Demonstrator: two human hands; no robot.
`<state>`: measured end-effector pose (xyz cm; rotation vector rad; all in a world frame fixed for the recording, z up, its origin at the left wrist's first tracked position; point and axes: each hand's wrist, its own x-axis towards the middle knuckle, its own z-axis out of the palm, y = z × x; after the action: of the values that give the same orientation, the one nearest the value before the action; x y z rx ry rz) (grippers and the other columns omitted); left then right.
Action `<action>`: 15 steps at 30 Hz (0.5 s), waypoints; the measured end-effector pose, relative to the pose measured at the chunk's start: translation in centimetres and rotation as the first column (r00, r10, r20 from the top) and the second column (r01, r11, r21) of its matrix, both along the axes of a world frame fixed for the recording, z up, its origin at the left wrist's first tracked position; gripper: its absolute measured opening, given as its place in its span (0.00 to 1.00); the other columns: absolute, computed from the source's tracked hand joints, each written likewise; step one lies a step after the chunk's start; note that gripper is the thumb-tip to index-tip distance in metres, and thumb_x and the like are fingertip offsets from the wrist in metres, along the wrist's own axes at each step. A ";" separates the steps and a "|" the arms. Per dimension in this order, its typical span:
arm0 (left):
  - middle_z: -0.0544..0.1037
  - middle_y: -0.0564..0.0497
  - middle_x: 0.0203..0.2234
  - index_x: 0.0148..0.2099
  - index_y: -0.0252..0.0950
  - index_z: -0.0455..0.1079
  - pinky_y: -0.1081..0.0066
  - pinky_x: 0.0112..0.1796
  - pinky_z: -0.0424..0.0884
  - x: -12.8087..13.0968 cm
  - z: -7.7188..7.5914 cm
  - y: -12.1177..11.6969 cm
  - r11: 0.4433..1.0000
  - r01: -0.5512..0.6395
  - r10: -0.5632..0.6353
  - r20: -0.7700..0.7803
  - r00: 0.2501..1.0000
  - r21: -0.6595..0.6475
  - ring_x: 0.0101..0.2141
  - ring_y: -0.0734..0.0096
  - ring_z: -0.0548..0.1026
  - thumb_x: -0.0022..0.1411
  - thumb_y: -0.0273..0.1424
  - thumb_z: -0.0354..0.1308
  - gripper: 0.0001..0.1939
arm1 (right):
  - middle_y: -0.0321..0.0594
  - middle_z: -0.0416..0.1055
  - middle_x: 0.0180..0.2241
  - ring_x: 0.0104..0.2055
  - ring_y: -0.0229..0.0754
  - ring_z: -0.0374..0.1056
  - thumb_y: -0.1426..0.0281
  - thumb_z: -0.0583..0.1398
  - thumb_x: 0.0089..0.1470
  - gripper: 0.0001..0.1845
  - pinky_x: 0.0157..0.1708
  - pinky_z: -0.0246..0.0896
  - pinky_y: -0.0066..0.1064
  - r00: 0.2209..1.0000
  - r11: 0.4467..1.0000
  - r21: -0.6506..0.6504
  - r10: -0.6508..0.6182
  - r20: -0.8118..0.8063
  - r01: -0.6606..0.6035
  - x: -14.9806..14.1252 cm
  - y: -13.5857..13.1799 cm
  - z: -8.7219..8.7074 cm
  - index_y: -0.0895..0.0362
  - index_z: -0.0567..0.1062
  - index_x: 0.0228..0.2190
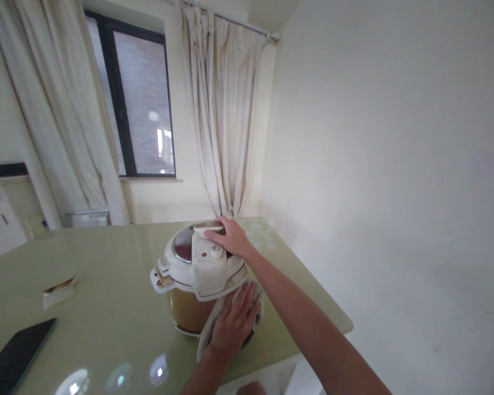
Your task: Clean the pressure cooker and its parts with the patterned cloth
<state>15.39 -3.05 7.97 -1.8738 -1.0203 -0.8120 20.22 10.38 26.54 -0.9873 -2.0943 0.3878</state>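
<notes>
A white and gold electric pressure cooker (189, 310) stands upright on the table, with a domed lid on top. My right hand (234, 238) is closed around the handle (208, 225) of that lid, its thumb along the near side. Lower down, my left hand (235, 321) presses a pale grey cloth (206, 334) against the cooker's right side, fingers stretched over the fabric. Part of the cloth is hidden beneath that hand. On the lid's front a round white knob (216, 252) and a red dot show.
The cooker rests on a glossy green table (119, 263) whose right edge runs by a white wall (374, 164). A dark flat tablet-like object (18, 354) lies at the near left, and a small brown-and-white item (60, 291) beyond it. Curtains (226, 109) hang behind.
</notes>
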 end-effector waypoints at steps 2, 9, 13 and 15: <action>0.84 0.51 0.53 0.50 0.45 0.81 0.55 0.73 0.49 1.3 0.8 1.5 0.995 0.066 -0.074 -0.115 0.991 -0.074 0.61 0.64 0.74 0.74 0.35 0.54 0.14 | 0.40 0.80 0.44 0.47 0.48 0.74 0.47 0.68 0.59 0.25 0.46 0.64 0.37 1.000 1.000 -0.007 0.003 -0.008 -0.003 0.0 0.0 0.0 0.51 0.78 0.49; 0.82 0.55 0.55 0.51 0.48 0.81 0.55 0.71 0.52 0.4 3.0 2.0 0.900 0.242 -0.366 -0.324 0.873 -0.363 0.59 0.66 0.73 0.77 0.33 0.51 0.15 | 0.38 0.81 0.45 0.47 0.46 0.75 0.48 0.70 0.57 0.25 0.47 0.65 0.36 0.998 0.997 -0.076 0.021 -0.053 -0.025 0.4 -0.1 0.3 0.50 0.79 0.48; 0.66 0.57 0.72 0.63 0.52 0.74 0.51 0.72 0.50 -3.7 2.5 -0.7 0.897 0.267 -0.371 -0.273 0.888 -0.351 0.70 0.63 0.60 0.74 0.44 0.57 0.19 | 0.38 0.81 0.44 0.46 0.46 0.75 0.47 0.70 0.56 0.26 0.46 0.65 0.35 0.999 0.997 -0.079 0.016 -0.052 -0.020 0.3 0.0 0.2 0.50 0.79 0.48; 0.63 0.58 0.73 0.63 0.55 0.74 0.48 0.73 0.48 -5.5 1.6 -1.6 0.923 0.268 -0.338 -0.250 0.907 -0.275 0.71 0.61 0.59 0.71 0.45 0.61 0.20 | 0.38 0.81 0.45 0.47 0.46 0.75 0.46 0.70 0.56 0.26 0.46 0.64 0.35 0.999 0.998 -0.069 0.003 -0.046 -0.007 0.3 0.0 0.2 0.50 0.79 0.48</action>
<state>9.91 -4.62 9.58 -2.3175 -0.6651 -0.5772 20.51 10.34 26.73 -1.0040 -2.0541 0.4840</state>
